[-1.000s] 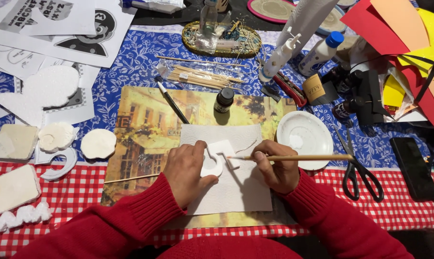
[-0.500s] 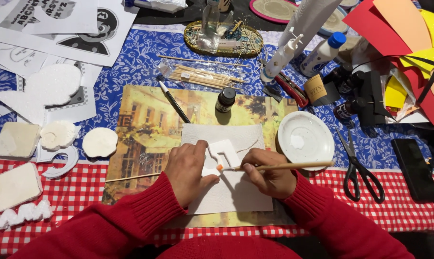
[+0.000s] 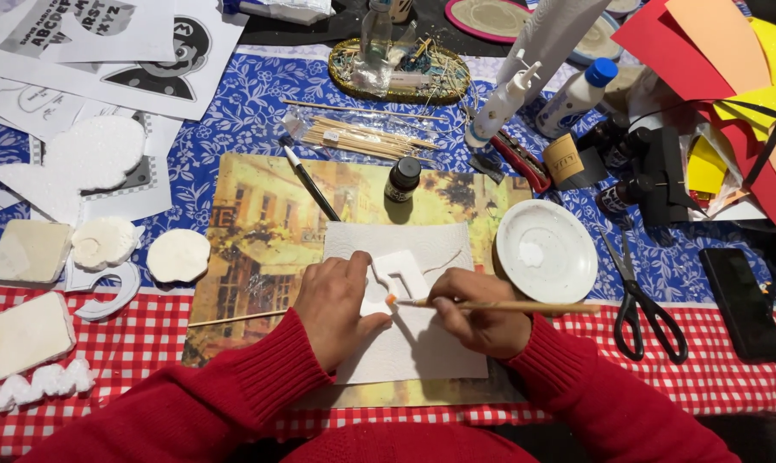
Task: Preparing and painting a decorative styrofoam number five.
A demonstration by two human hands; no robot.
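Left hand: your left hand (image 3: 341, 304) pinned the white foam cutout (image 3: 394, 276) on the paper towel (image 3: 422, 343), fingers pressed on its left edge.
Right hand: your right hand (image 3: 478, 313) pinched the paintbrush (image 3: 499, 304), bristles touching the cutout, just right of your left thumb.

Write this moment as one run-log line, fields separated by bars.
left hand steadies white foam shape | right hand holds paintbrush, tip on shape | under: paper towel | beside: white dish
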